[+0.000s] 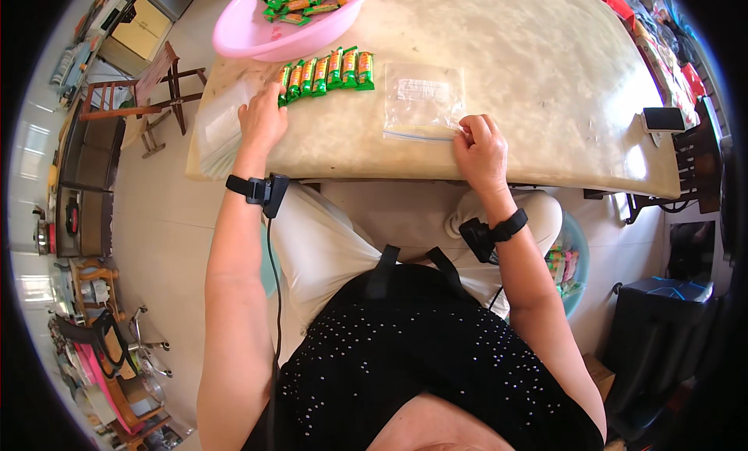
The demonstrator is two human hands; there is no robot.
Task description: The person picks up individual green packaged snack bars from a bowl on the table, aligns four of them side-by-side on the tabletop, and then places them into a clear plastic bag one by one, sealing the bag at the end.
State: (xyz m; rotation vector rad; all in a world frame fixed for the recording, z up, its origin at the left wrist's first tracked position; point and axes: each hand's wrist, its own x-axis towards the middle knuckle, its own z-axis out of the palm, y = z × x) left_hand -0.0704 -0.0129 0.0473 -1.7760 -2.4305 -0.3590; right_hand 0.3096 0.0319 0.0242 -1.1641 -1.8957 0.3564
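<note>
Several small snack packets (320, 77), green with orange and yellow, stand side by side in a short row on the table. At the row's left end is my left hand (263, 122), its fingertips against the outermost packet and its thumb apart from the fingers. A flat, clear zip bag (425, 100) with white print lies to the right of the row, its zip edge toward me. My right hand (481, 148) pinches the bag's near right corner; the fingertips are curled and partly hidden. Beside my left hand lies a stack of clear bags (222, 135).
A pink basin (257, 42) holding more green packets stands at the table's (530, 69) far left. A phone-like dark device (663, 120) is at the right edge. Below the table, by my right leg, is a light-blue tub (580, 272) with packets. A folding chair (160, 81) stands left.
</note>
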